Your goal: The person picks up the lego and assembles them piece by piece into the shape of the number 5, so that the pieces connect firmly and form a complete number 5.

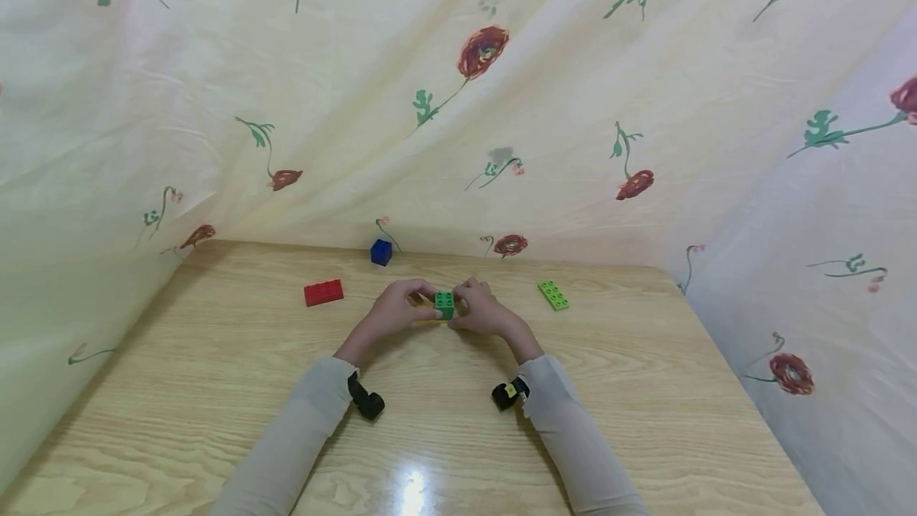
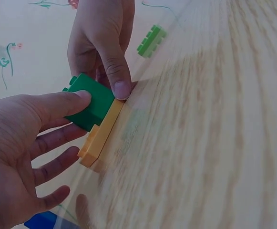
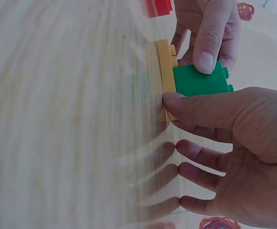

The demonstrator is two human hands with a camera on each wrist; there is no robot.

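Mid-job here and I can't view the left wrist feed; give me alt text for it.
The left hand pinches a green block on a longer, thin orange plate, while the right hand's thumb touches the plate's far end. On the wood-grain table, a lime-green brick lies beyond; a blue block shows partly at the bottom edge.

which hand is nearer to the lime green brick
Right. The right hand, pinching the yellow brick, is left of the lime green brick; the left hand, pinching the green block, is farther left.
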